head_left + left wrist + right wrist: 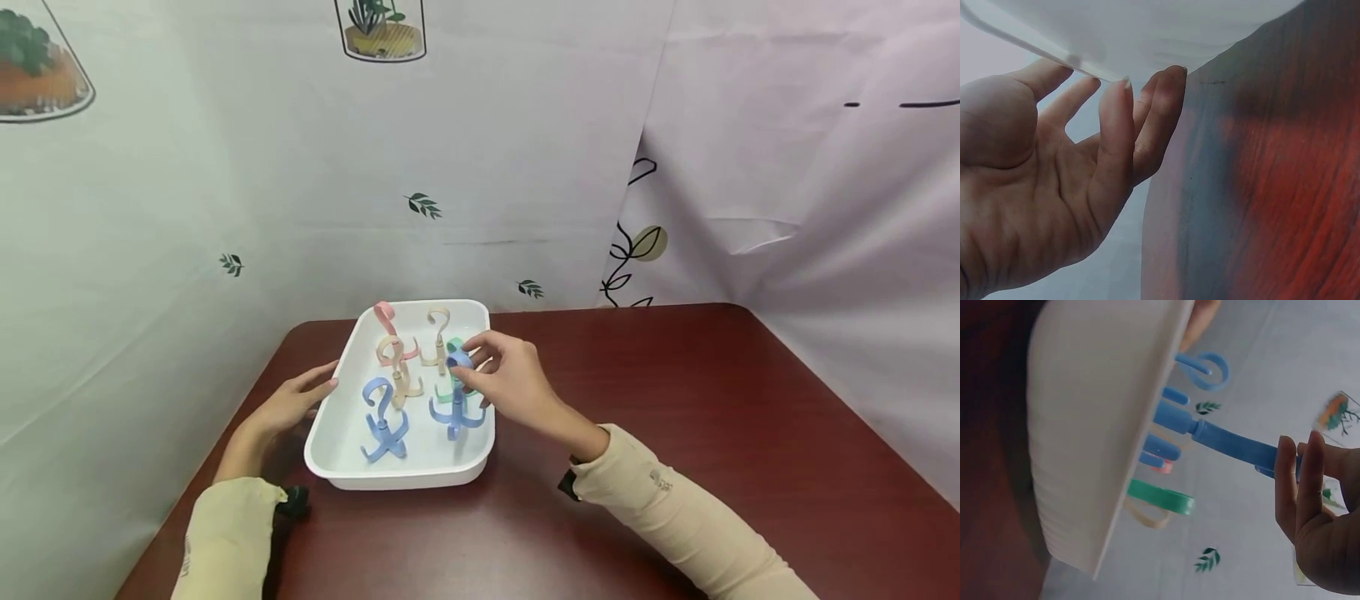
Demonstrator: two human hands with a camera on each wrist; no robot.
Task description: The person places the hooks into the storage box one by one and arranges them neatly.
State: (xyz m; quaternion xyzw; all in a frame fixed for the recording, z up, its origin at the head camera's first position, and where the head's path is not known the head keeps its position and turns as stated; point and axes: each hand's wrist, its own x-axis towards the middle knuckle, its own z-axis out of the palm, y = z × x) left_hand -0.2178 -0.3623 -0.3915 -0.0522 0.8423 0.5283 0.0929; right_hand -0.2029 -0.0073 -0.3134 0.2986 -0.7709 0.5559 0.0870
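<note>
A white tray [397, 481] holds several small hook hangers with curved arms. My right hand [517, 382] pinches the top hook of a blue hook hanger [457, 410] at the tray's right side; in the right wrist view, the fingers meet on the end of its hook [1235, 442]. Just behind it is a green hook hanger [1160, 496], partly hidden. My left hand [288, 404] touches the tray's left side with extended fingers, also seen under the rim in the left wrist view. Another blue hook hanger [386, 438] stands nearer the front left.
Beige hook hangers [440, 354] and a pink hook hanger [385, 314] occupy the tray's back half. The tray is on a dark red wooden table [675, 417]. Behind the table hangs a pale curtain [510, 167] with leaf prints.
</note>
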